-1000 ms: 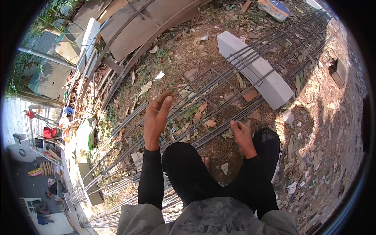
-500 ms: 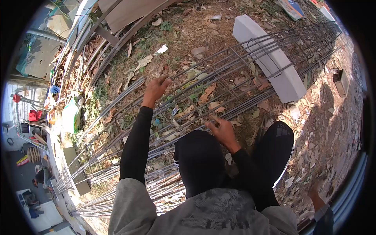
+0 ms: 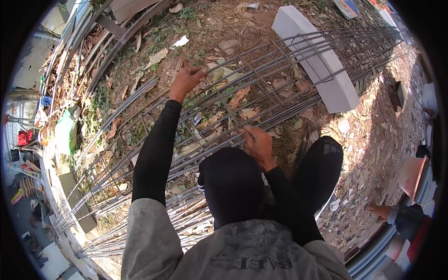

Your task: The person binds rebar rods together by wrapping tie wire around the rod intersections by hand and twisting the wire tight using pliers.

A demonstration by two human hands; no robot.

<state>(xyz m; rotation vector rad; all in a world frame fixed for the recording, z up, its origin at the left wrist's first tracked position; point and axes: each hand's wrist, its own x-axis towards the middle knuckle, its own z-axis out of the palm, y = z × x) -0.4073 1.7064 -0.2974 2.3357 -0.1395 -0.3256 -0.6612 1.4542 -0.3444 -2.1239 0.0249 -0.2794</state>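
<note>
A long cage of steel rebar (image 3: 280, 70) lies across the ground in the head view, running from lower left to upper right. My left hand (image 3: 185, 80) reaches out and closes around one of its stirrup bars on the far side. My right hand (image 3: 257, 142) is closer to me, fingers closed on a bar at the near side of the cage, with a thin piece of wire showing at the fingertips. My knees in black trousers (image 3: 233, 182) are bent just under the hands.
A white concrete block (image 3: 322, 74) lies under the cage at upper right. Loose rebar bundles (image 3: 116, 112) and planks lie at left. Dry leaves and rubble cover the ground. Another person's foot (image 3: 380, 210) shows at lower right.
My left hand has gone from open in the air to gripping a far bar. My right hand has moved up onto a near bar. The view has tilted forward.
</note>
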